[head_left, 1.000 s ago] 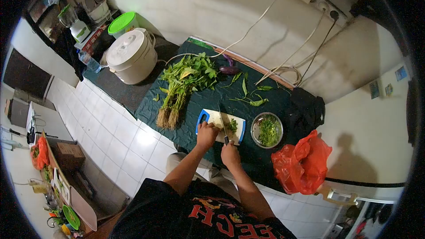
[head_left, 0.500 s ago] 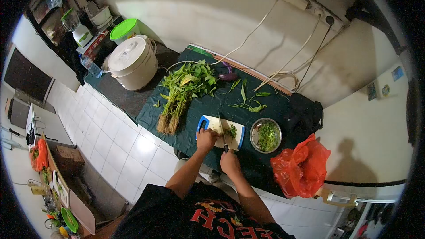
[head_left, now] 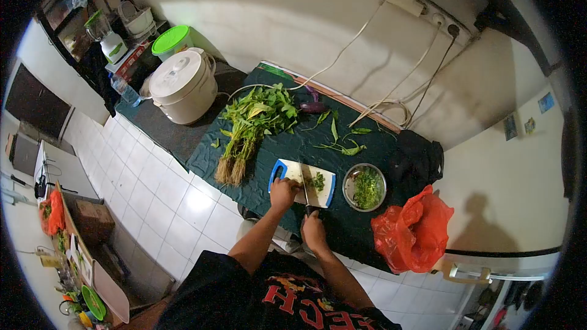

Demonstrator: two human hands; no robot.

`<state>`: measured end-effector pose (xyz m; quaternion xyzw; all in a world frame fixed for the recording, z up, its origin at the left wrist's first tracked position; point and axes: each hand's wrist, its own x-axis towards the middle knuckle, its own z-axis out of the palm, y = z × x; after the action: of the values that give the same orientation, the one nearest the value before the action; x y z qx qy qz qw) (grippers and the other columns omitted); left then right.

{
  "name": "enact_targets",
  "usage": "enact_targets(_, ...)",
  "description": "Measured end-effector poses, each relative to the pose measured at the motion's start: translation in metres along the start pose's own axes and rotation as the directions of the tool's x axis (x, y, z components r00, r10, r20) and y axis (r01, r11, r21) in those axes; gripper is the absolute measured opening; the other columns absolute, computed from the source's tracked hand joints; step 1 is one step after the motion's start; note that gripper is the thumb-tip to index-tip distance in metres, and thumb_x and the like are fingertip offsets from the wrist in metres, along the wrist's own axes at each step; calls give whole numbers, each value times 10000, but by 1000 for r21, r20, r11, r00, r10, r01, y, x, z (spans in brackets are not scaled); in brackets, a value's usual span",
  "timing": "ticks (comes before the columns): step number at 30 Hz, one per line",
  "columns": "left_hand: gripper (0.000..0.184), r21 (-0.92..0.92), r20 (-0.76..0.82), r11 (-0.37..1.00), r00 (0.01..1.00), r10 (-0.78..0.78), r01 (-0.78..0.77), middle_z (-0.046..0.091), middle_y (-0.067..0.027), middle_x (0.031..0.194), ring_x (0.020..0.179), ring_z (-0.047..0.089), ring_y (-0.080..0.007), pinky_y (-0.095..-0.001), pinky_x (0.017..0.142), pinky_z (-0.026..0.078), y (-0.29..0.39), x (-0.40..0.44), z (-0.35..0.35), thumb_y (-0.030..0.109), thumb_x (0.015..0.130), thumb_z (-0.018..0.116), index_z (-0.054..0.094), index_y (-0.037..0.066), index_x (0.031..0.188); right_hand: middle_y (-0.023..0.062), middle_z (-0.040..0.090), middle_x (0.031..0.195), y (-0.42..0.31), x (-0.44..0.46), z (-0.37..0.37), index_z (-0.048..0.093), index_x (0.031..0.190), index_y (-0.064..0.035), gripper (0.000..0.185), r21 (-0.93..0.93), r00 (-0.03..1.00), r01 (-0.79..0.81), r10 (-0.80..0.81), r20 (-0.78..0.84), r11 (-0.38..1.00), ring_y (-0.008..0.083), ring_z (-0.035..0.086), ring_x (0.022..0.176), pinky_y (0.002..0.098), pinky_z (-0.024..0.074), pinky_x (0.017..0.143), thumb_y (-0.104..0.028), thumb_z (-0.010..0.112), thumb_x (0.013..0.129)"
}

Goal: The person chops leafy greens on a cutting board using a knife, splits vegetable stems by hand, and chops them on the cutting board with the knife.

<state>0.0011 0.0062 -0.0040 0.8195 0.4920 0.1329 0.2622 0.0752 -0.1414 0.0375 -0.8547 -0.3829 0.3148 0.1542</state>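
Our right grip [head_left: 313, 232] clasps 1 knife [head_left: 305, 187] by the handle, blade crossing the cutting board [head_left: 294, 171] on the desk [head_left: 361, 245]; our left grip [head_left: 284, 194] curls on the board beside it. The knife should feel stiff, best held by that handle; the chopped greens [head_left: 317, 181] to its right, light and soft. Our left fingers hide what lies beneath, so we cannot tell if they pinch anything.

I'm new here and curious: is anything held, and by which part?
The right hand holds a knife by its dark handle; what the left hand holds is unclear.
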Motion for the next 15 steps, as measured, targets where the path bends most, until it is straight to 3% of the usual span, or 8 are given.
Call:
enact_targets(6,163,4,-19,996,995,94,-94,672,-31,938,956,573,-289,-429,819,453,-4,0,0,248,803,707,760,149,921,300,660,901,-18,15,-24,483,1116,112,391,-35,1000,5,-4,24,999,454,668,826,521,542,710,-264,469,1013)
enact_targets(9,159,107,-8,976,981,193,-191,659,-40,962,958,572,-287,-423,823,456,-11,-4,7,224,816,694,749,137,937,310,662,919,-10,7,-15,469,1125,123,409,-46,998,57,-55,40,997,456,669,825,522,543,715,-271,457,1017)
enact_targets(11,157,147,3,934,944,329,-325,644,-50,984,962,571,-283,-415,830,459,-8,-10,-3,202,815,687,742,134,945,313,663,929,-2,0,-2,462,1134,120,408,-7,999,-36,37,29,999,463,669,824,520,547,720,-270,460,1014)
enact_targets(15,154,101,-59,909,909,412,-405,634,-63,997,962,573,-285,-407,826,462,-18,-15,2,158,803,664,738,124,933,315,662,927,-14,14,-19,465,1135,112,396,-19,1000,0,0,23,1000,473,668,835,520,552,706,-264,459,1010)
